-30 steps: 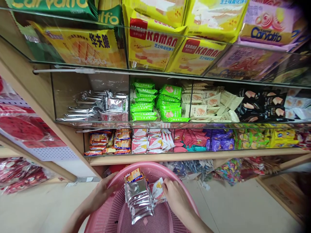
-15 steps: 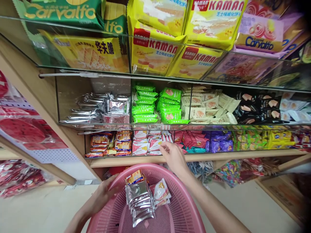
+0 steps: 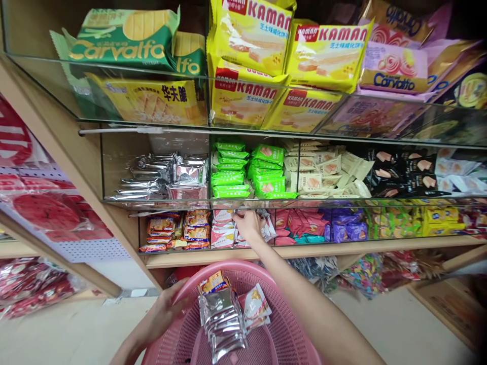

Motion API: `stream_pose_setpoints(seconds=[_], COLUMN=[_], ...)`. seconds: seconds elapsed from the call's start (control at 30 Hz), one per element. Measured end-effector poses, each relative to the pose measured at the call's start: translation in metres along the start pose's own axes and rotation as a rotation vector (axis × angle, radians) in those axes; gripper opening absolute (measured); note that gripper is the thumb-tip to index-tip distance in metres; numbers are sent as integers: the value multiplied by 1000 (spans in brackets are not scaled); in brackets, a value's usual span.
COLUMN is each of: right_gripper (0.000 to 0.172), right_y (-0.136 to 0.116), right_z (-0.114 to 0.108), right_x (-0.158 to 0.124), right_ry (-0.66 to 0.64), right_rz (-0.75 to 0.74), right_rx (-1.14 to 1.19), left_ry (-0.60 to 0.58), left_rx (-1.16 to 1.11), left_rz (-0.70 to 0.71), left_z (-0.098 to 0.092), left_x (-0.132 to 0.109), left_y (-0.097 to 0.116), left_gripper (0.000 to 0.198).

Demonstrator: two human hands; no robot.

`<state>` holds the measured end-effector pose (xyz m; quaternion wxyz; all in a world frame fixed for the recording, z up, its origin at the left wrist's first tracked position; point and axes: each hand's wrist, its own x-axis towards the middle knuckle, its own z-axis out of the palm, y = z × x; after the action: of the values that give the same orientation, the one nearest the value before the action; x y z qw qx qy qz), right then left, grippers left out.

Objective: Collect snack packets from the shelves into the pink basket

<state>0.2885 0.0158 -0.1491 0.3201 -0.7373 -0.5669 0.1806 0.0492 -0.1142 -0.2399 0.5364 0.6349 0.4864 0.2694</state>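
Right hand (image 3: 249,226) grip curled among pink-white packets (image 3: 222,235), closure unclear; left hand (image 3: 169,309) clasps basket (image 3: 228,265) rim.

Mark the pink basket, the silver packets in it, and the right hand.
pink basket (image 3: 285,334), head view, on the mesh wall at its right side.
silver packets (image 3: 222,322), head view, middle of the top packet's foil.
right hand (image 3: 249,225), head view, back of the hand, at the lower shelf.

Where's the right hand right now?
Head view, centre: the right hand is in the lower shelf's bin of white-and-red packets, between the orange packets to the left and the magenta packets to the right, above the pink basket.
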Motion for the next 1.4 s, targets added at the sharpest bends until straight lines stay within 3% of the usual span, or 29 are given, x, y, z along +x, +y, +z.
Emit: stream_pose_setpoints(seconds=[0.33, 0.6, 1.0, 1.2, 1.4], right_gripper=[22, 27, 24, 20, 25], right_y=[0, -1, 6, 26, 59], right_z=[4, 3, -2, -13, -46], right_x=[5, -2, -8, -27, -60], right_ry=[-9, -11, 64, 81, 25], right_rz=[12, -16, -29, -47, -73], right_rx=[82, 177, 391, 558, 658], left_ry=[-11, -21, -18, -13, -3], left_rx=[-66, -94, -78, -33, 29], left_rz=[-57, -92, -85, -43, -24], left_z=[3, 2, 0, 0, 0], left_x=[1, 2, 1, 0, 3], left_y=[9, -3, -4, 1, 1], left_gripper=[47, 51, 51, 48, 47])
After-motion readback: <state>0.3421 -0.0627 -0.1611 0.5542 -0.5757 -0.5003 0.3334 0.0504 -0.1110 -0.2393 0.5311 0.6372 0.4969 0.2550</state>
